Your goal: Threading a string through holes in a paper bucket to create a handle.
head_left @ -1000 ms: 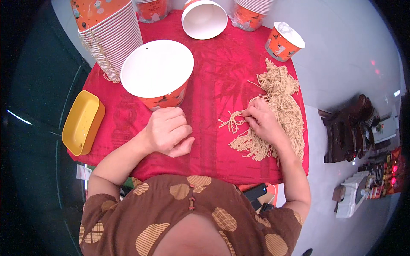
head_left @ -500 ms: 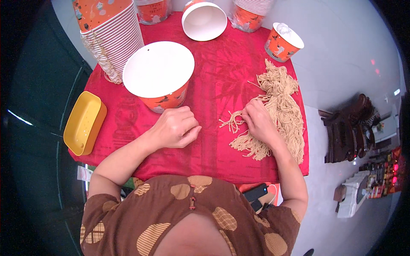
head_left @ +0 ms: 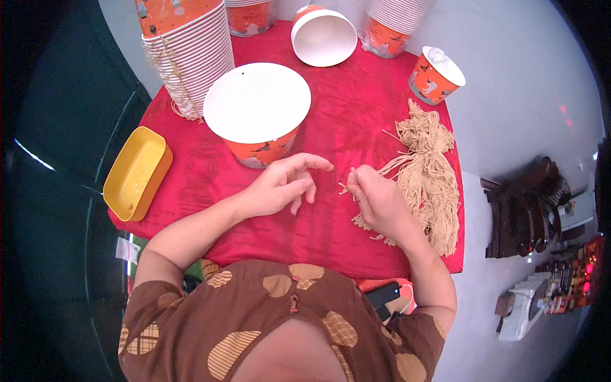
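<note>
My right hand (head_left: 377, 198) is closed in a pinch on a beige cord, whose ends poke out by the fingertips. Beside and beyond it, a thick bundle of beige cords (head_left: 429, 184) lies along the right side of the red-covered table. In front of a large paper bucket, my left hand (head_left: 286, 183) is held with fingers apart and nothing in them, its index finger stretched toward the right hand. That bucket (head_left: 258, 105) is orange with printed figures and shows a white, round top with one small dark hole near its far rim.
A tall stack of orange buckets (head_left: 191, 63) with cords hanging from its rims stands at far left. The yellow tray (head_left: 137, 175) lies nearer. Along the back are a tipped bucket (head_left: 324, 38), wrapped stacked cups (head_left: 391, 28) and an orange cup (head_left: 436, 76). The red tablecloth (head_left: 305, 235) covers the table.
My right hand has drawn away from the bundle to the left, with cord in its pinch. My left hand has uncurled and moved right, toward it. The whole view has shifted slightly.
</note>
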{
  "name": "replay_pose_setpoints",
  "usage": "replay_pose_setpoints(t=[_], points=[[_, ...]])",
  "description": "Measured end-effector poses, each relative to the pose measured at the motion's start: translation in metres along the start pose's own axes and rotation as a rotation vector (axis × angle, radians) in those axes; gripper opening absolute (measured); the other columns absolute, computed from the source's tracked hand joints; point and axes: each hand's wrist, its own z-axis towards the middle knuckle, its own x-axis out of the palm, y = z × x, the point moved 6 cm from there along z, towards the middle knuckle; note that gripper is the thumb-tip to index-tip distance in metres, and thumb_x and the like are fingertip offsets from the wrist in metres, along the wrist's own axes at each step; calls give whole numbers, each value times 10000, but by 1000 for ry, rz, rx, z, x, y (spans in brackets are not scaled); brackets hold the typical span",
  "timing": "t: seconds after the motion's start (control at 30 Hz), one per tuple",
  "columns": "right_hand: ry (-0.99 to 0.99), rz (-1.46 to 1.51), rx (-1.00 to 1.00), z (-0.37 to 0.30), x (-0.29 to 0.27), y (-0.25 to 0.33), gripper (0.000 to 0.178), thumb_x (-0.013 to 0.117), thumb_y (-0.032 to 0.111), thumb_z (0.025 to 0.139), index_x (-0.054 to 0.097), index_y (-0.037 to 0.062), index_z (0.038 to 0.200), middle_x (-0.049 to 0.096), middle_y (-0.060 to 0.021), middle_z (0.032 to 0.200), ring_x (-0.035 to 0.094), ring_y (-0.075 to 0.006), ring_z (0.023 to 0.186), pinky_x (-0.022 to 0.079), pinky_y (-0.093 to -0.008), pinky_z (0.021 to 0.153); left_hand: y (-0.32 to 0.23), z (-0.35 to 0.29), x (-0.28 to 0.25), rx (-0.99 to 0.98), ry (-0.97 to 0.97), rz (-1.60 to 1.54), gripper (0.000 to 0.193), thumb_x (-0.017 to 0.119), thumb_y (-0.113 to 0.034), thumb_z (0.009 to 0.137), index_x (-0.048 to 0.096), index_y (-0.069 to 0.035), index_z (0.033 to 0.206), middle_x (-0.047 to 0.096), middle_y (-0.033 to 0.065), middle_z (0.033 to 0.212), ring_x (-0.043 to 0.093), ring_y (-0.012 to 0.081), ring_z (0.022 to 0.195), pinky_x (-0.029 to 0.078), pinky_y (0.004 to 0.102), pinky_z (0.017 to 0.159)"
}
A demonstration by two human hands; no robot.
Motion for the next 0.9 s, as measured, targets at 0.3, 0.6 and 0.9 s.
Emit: replay_pose_setpoints(t=[0.3,0.6,0.9], points=[[-26,102,-47,17,11,12,89,592,-2,869,510,-5,900,557,-173,818,611,-355,753,479,-404,623,20,3,12,15,118,-467,403,434,-73,1005,356,16,1390,544,190,1276,648,197,854,585,312,678],[-44,731,301,15,22,-12,76,495,24,976,529,-1,913,565,-38,728,573,-78,614,508,-238,527,31,5,2,-24,1,-329,338,452,-23,972,458,30,1306,591,131,1166,626,147,777,562,275,639],[-37,1140,308,19,39,-12,123,522,112,987,540,-9,972,601,-63,795,620,-130,674,558,-281,602,19,3,9,45,94,-305,268,487,-32,964,522,-3,1229,620,96,1044,587,86,699,479,202,508]])
